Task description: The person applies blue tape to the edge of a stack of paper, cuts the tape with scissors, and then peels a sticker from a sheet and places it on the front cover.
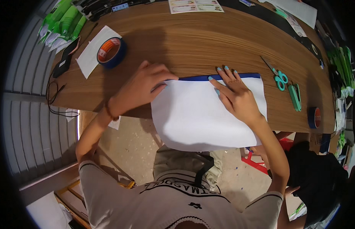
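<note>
A large white sheet [200,114] lies over the desk's front edge and hangs past it, with a dark blue strip [250,75] along its top edge. My left hand [148,82] has its fingers curled at the sheet's top left corner, pinching the edge at the strip's left end. My right hand [234,95] rests with fingers spread on the strip and the sheet, right of the middle.
Blue tape [121,51] overlaps white paper [87,61]. A black phone [63,65], cable [51,93] and green packets [65,23] lie left. Teal scissors [280,80], a teal stapler [295,97] and another roll [314,117] sit right. A person in black [314,179] is low at right.
</note>
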Motion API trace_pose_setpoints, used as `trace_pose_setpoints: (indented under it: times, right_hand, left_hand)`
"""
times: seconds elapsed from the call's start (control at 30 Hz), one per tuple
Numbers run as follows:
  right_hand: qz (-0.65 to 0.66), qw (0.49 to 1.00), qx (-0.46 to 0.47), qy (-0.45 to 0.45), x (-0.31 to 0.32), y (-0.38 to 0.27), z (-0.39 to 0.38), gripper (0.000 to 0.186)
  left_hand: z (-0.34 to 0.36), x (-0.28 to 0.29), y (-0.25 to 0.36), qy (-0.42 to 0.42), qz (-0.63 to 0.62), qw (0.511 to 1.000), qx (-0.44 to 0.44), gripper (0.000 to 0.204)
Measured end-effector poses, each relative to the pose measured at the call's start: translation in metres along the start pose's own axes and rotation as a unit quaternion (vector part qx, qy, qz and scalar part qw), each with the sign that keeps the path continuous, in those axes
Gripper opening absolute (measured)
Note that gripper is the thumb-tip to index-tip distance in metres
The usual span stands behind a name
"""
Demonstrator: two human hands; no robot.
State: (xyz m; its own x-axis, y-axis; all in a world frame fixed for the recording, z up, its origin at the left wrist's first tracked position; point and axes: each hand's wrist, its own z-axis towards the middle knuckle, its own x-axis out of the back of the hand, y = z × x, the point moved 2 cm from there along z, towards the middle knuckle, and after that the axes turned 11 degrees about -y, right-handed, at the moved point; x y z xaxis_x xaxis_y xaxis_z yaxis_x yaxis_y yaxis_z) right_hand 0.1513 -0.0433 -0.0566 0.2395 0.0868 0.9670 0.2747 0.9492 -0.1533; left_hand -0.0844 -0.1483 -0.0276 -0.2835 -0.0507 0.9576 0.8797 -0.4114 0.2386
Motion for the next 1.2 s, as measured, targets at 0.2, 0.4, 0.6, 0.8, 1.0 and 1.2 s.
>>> trace_pose_setpoints:
  times: [0.2,0.4,0.6,0.8,1.0,1.2]
  right_hand:
    - [0.078,0.997,-0.010,-0.004,0.009,0.005,0.002,0.031]
    - [0.082,0.997,-0.009,-0.003,0.009,0.006,0.002,0.030]
    - [0.077,0.997,-0.004,-0.002,0.008,0.007,0.002,0.031]
    - [0.065,0.998,-0.005,-0.003,0.010,0.006,0.002,0.031]
    - [0.066,0.998,0.004,-0.010,0.012,0.003,0.003,0.031]
    - [0.075,0.997,-0.014,-0.006,0.007,0.006,0.001,0.030]
  left_hand:
    - [0.018,0.012,-0.058,-0.267,-0.374,0.886,0.057,0.022]
    - [0.012,0.017,-0.049,-0.219,-0.289,0.928,0.084,0.018]
    - [-0.018,0.011,-0.038,-0.116,0.147,0.977,-0.105,0.031]
    - [-0.027,0.016,-0.028,0.054,0.149,0.982,-0.103,0.044]
    - [0.057,-0.029,0.029,0.033,-0.028,0.998,0.053,0.051]
    - [0.033,-0.049,0.049,-0.022,0.005,0.999,0.049,0.067]
